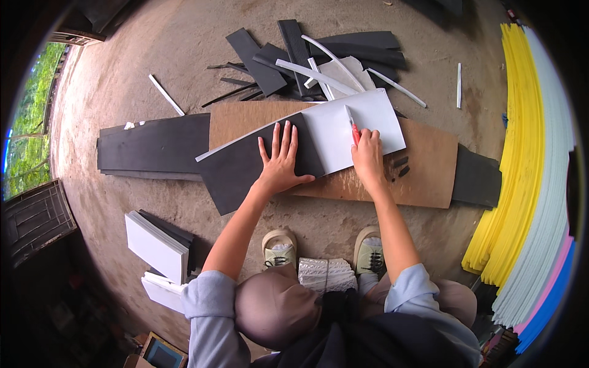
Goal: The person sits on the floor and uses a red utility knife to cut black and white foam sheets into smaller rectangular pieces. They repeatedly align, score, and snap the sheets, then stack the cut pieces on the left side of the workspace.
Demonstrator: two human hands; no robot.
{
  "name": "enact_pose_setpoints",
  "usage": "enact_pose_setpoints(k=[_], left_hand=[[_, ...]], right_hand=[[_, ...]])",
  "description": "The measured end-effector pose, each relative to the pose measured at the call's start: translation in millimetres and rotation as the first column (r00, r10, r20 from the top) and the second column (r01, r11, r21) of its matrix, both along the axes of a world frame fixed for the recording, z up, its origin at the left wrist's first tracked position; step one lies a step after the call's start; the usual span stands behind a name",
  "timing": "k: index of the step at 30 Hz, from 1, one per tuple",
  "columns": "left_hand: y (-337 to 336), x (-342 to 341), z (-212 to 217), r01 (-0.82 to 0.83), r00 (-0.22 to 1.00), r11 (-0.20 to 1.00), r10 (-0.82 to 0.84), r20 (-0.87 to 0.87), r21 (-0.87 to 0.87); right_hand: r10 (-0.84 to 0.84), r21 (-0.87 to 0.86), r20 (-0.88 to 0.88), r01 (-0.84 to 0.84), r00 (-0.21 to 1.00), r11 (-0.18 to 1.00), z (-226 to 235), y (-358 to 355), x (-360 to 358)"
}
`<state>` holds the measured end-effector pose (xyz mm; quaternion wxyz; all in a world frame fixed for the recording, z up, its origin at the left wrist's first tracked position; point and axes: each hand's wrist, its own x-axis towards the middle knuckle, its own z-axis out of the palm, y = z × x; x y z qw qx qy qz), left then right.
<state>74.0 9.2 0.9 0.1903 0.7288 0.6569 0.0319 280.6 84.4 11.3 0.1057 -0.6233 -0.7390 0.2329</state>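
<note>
Left hand: the left hand [281,161] lies flat with fingers spread wide, palm down, pressing on the dark half of a long foam sheet [294,150]; it grips nothing.
Right hand: the right hand [368,156] is clenched around a red-handled utility knife [352,127], the blade end pointing away from the person and resting on the white part of the sheet.
Foam sheet: a flat, matte strip, charcoal at the near-left end and white at the far-right end, lying at a slant across a board; its edges look straight and clean.
Board: a brown plywood board [429,165] with a dull, grainy face sits under the sheet on the ground, with two small dark scraps on it just right of the knife hand.
Dark sheets: black foam sheets [153,147] stick out from beneath the board on the left, and another dark piece shows at its right end.
Offcuts: a heap of black and white strips [319,61], narrow and some curved, lies beyond the board.
Floor: a rough, mottled concrete floor [153,49] carries everything.
Stacks: yellow, white, pink and blue foam sheets [527,165] stand stacked at the right; a small pile of white and black cut panels [156,245] rests near the left elbow.
Feet: pale shoes [279,248] are planted just short of the board.
</note>
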Motion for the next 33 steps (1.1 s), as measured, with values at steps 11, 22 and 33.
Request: enact_pose_setpoints(k=[11, 22, 33], left_hand=[[-2, -2, -6, -0.023, 0.999, 0.997, 0.020, 0.036, 0.079], [-4, -2, -6, -0.060, 0.996, 0.995, 0.055, 0.070, 0.075], [-4, 0, -4, -0.086, 0.995, 0.994, 0.082, 0.054, 0.063]], right_hand=[[0.161, -0.087, 0.013, -0.159, 0.987, 0.983, 16, -9, -87], [0.209, -0.081, 0.065, -0.203, 0.976, 0.976, 13, -8, -91], [0.247, -0.393, 0.141, -0.175, 0.959, 0.903, 33, -29, -72]])
